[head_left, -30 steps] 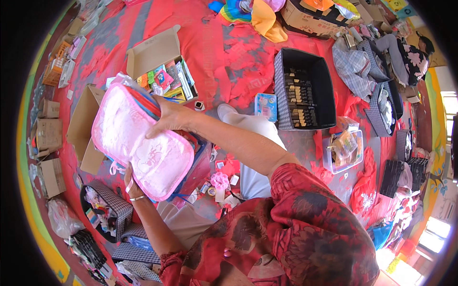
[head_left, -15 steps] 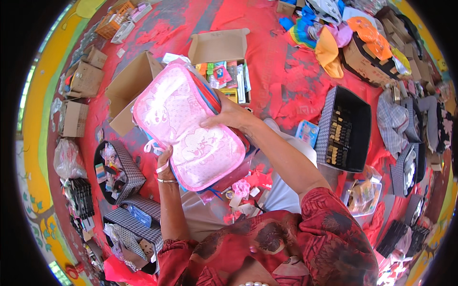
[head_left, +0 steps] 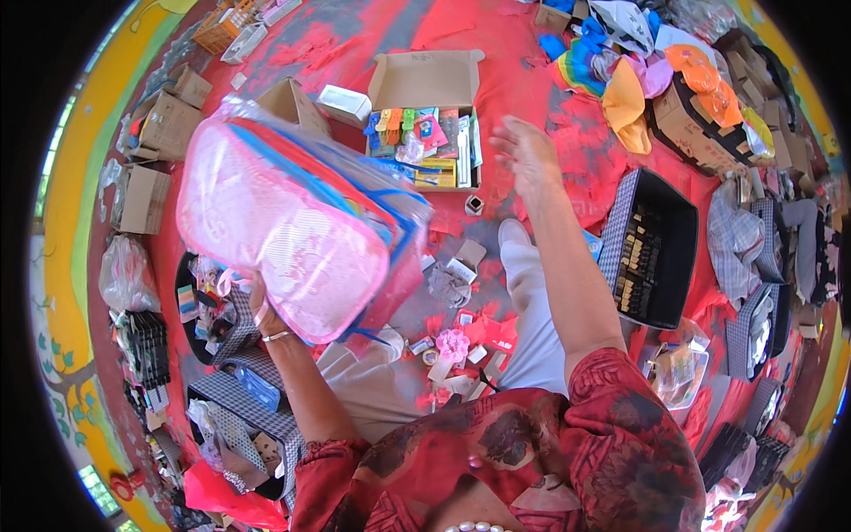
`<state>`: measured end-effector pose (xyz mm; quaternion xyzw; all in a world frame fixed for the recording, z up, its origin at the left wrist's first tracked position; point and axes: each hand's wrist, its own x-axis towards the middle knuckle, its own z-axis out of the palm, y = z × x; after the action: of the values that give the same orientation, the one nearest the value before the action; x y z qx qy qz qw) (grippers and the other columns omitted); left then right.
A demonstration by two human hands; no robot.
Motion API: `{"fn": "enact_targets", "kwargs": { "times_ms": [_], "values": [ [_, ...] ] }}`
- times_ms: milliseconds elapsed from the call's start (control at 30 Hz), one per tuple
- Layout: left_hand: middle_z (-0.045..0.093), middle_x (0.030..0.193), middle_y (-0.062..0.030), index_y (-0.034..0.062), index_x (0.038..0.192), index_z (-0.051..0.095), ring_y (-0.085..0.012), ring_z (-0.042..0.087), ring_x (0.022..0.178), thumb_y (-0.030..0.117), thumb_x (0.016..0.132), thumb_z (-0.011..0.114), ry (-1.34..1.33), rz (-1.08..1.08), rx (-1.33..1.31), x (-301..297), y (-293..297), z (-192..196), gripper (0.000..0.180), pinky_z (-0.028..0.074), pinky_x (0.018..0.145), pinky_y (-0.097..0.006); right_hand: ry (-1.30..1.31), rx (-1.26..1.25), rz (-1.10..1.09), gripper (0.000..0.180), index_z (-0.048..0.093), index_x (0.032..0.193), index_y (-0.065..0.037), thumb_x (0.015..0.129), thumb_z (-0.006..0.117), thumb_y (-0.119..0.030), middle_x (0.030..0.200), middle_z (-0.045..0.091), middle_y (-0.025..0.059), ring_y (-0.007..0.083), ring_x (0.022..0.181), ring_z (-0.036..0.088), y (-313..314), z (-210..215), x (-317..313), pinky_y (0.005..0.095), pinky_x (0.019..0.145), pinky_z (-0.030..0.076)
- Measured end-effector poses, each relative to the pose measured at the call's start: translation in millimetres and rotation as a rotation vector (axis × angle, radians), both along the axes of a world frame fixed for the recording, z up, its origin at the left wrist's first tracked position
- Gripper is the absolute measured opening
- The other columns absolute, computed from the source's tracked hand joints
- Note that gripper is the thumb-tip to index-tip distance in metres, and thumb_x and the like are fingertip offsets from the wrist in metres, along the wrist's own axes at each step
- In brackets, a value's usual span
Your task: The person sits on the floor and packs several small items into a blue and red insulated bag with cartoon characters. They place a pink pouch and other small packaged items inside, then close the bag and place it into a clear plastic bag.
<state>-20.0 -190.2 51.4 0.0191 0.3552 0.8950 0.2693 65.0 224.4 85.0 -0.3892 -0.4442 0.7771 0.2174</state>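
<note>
A thick stack of padded cloth pieces with rounded corners [head_left: 292,239] is held tilted at the left, over the cardboard box behind it. The top piece is pale pink with a darker pink edge; blue and red ones show along its side, with clear plastic around them. At the stack's lower left edge my left hand [head_left: 259,306] grips it, its fingers partly hidden underneath. Apart from the stack, my right hand [head_left: 527,160] is held out empty with spread fingers, to the right of an open cardboard box [head_left: 425,84] full of small colourful goods.
Checked fabric bins [head_left: 244,399] stand at the left, and a black-lined bin [head_left: 678,239] at the right. Between my legs lie a pink flower [head_left: 452,345] and small scraps. A pile of bright hats [head_left: 626,106] is at the far right; cardboard boxes [head_left: 164,124] line the left.
My right hand has let go of the stack and moved right and up. The stack has shifted left in my left hand and tipped so its coloured layers show.
</note>
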Motion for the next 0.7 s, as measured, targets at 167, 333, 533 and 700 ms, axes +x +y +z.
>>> {"fn": "enact_targets", "kwargs": {
  "times_ms": [167, 333, 533, 700],
  "values": [
    [0.043, 0.129, -0.0154, 0.0030, 0.128, 0.040, -0.0319, 0.042, 0.118, 0.025, 0.087, 0.052, -0.024, 0.355, 0.010, -9.5, -18.0, 10.4, 0.048, 0.033, 0.099, -0.051, -0.059, -0.047, 0.071, 0.018, 0.058, 0.096, -0.009, 0.081, 0.058, -0.019, 0.082, 0.059, 0.0028, 0.0130, 0.071, 0.056, -2.8, -3.2, 3.8, 0.0276, 0.062, 0.042],
    [0.040, 0.133, -0.0146, 0.0062, 0.129, 0.040, -0.0318, 0.039, 0.120, 0.020, 0.086, 0.054, -0.083, 0.397, 0.185, -12.4, -25.5, 17.0, 0.047, 0.030, 0.101, -0.052, -0.069, -0.031, 0.212, 0.019, 0.057, 0.095, -0.006, 0.081, 0.056, -0.019, 0.080, 0.059, 0.0035, 0.0123, 0.069, 0.056, -18.9, -2.1, -1.9, 0.0267, 0.061, 0.042],
    [0.039, 0.133, -0.0151, 0.0057, 0.129, 0.040, -0.0320, 0.040, 0.120, 0.019, 0.088, 0.052, -0.023, 0.475, 0.166, -9.9, -20.7, 21.4, 0.045, 0.030, 0.100, -0.053, -0.106, 0.010, 0.295, 0.020, 0.057, 0.095, -0.004, 0.083, 0.054, -0.020, 0.078, 0.060, 0.0037, 0.0108, 0.065, 0.056, -27.7, 0.7, -2.4, 0.0249, 0.058, 0.043],
    [0.043, 0.130, -0.0148, 0.0054, 0.127, 0.043, -0.0307, 0.043, 0.118, 0.019, 0.087, 0.052, -0.037, 0.482, 0.209, -12.3, -23.1, 21.3, 0.043, 0.032, 0.099, -0.052, -0.105, 0.016, 0.314, 0.020, 0.058, 0.094, -0.004, 0.083, 0.052, -0.020, 0.075, 0.060, 0.0033, 0.0100, 0.062, 0.056, -28.1, 0.1, -2.8, 0.0244, 0.055, 0.043]
  ]
}}
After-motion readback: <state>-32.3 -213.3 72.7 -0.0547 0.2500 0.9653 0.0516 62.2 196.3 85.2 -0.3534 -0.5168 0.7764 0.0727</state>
